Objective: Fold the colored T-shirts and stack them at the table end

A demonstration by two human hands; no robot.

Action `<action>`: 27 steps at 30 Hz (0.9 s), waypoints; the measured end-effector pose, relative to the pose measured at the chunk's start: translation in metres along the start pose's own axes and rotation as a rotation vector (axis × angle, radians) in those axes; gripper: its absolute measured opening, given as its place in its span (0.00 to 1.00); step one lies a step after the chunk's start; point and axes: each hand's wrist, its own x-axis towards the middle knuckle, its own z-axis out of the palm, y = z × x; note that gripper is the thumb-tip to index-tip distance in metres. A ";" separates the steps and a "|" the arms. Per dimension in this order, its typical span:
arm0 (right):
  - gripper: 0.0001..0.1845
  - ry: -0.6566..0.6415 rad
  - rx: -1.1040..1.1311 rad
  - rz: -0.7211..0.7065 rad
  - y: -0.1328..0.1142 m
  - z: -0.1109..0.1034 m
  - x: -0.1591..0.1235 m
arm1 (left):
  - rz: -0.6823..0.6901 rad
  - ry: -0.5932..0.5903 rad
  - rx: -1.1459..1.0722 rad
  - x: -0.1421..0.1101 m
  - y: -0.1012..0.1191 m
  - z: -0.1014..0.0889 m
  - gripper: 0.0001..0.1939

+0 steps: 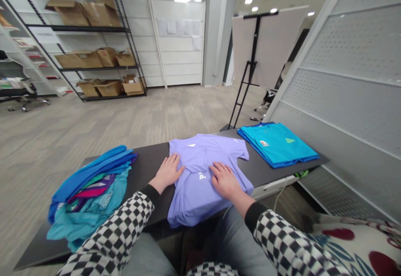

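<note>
A lavender T-shirt (200, 192) lies on the dark table (147, 163) in front of me, its lower part draping over the near edge. One short sleeve sticks out at the right, and its left side looks folded in. My left hand (168, 171) rests flat on the shirt's left edge with fingers stretched out. On the right half of the shirt, my right hand (224, 179) lies palm down, fingers extended, beside a small white print. Neither hand grips the cloth.
At the left sits a loose heap of blue, teal and purple shirts (94, 201). Neatly folded turquoise shirts (278, 144) are stacked at the right end. Beyond the table stand a black easel (250, 71) and a shelf with cardboard boxes (108, 88). A perforated panel (344, 79) rises at the right.
</note>
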 end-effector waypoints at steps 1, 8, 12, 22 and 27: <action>0.32 0.006 -0.002 -0.002 0.000 0.000 0.000 | -0.009 -0.006 0.004 -0.002 -0.003 -0.002 0.42; 0.31 0.023 0.001 0.002 0.000 0.003 0.000 | -0.181 -0.023 0.043 0.035 -0.016 -0.024 0.42; 0.31 0.033 0.012 0.004 0.001 0.003 0.000 | -0.203 -0.113 0.041 0.052 -0.025 -0.029 0.48; 0.30 0.043 0.040 0.013 0.001 0.003 0.000 | -0.169 -0.032 0.082 0.112 -0.041 -0.061 0.32; 0.30 0.038 0.048 0.016 0.001 0.002 -0.001 | -0.102 -0.082 0.074 0.133 -0.045 -0.049 0.31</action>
